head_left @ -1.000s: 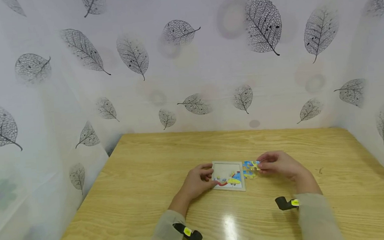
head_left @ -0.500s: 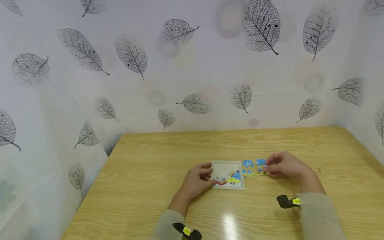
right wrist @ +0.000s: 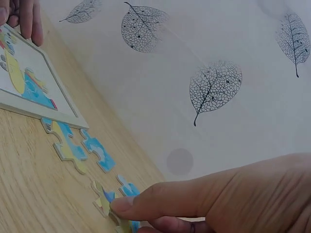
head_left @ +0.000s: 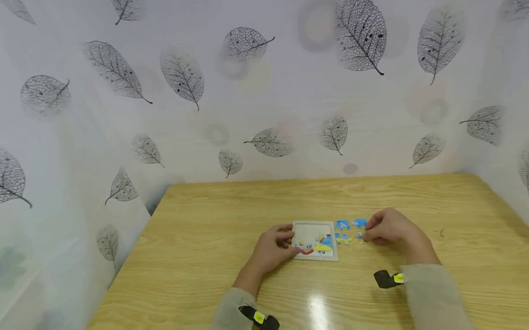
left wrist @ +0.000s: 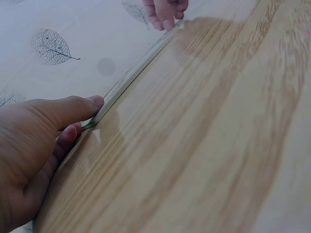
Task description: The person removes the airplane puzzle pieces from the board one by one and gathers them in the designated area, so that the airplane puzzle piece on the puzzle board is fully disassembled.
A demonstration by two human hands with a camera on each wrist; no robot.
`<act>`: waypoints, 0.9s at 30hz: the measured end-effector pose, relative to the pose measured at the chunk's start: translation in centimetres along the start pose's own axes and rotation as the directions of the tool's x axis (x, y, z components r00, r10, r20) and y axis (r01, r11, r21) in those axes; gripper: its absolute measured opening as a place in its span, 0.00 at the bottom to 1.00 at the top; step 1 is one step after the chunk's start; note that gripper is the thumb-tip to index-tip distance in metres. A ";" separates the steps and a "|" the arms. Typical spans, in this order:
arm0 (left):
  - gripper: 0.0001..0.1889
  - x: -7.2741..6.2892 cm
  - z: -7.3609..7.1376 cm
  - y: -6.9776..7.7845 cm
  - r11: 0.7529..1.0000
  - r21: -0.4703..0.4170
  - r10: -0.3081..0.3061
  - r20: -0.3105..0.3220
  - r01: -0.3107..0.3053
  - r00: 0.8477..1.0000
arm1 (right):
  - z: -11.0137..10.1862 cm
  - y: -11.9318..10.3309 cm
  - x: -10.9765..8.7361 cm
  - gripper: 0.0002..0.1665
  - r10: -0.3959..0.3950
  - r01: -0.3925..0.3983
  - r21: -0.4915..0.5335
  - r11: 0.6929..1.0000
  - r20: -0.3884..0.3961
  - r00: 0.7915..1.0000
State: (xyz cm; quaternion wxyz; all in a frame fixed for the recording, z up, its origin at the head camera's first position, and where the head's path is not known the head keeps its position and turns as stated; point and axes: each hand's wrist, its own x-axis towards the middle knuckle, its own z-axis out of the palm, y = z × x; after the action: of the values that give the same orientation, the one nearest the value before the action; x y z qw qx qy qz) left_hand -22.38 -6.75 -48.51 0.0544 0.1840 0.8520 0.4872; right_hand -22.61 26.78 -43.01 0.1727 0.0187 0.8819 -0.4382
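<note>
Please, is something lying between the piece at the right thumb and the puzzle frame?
Yes: beside the frame, a yellow-and-blue piece and a blue piece lie between it and the right hand.

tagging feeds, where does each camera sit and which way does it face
Head: worn there, facing forward and down at the table; left hand, right hand, sleeves show.
Left wrist: worn there, facing along the puzzle frame's edge; left hand near, right beyond.
Right wrist: worn there, facing over puzzle pieces toward the frame; right hand near, left beyond.
Both wrist views share frame, leaf-print backdrop.
</note>
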 end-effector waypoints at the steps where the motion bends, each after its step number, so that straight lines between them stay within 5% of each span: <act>1: 0.28 0.0 0.0 0.0 1.000 0.000 0.002 -0.001 -0.002 1.000 | 0.1 -0.2 0.0 0.15 -0.007 0.007 -0.008 1.000 -0.001 1.000; 10: 0.25 -0.2 -0.1 0.0 1.000 -0.017 -0.006 0.005 0.006 1.000 | 0.7 -0.8 0.6 0.18 -0.113 0.112 0.019 0.994 0.074 0.991; 27: 0.25 -0.1 -0.1 -0.1 1.000 -0.006 0.005 0.005 -0.005 1.000 | 3.4 -2.3 1.7 0.22 -0.170 0.137 0.196 0.971 0.161 0.972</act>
State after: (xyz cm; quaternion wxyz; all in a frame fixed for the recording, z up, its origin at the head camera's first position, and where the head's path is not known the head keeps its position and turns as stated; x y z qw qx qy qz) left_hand -22.34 -6.88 -48.55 0.0559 0.1874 0.8499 0.4893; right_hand -23.66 22.53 -43.66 0.2133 -0.0728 0.8178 -0.5296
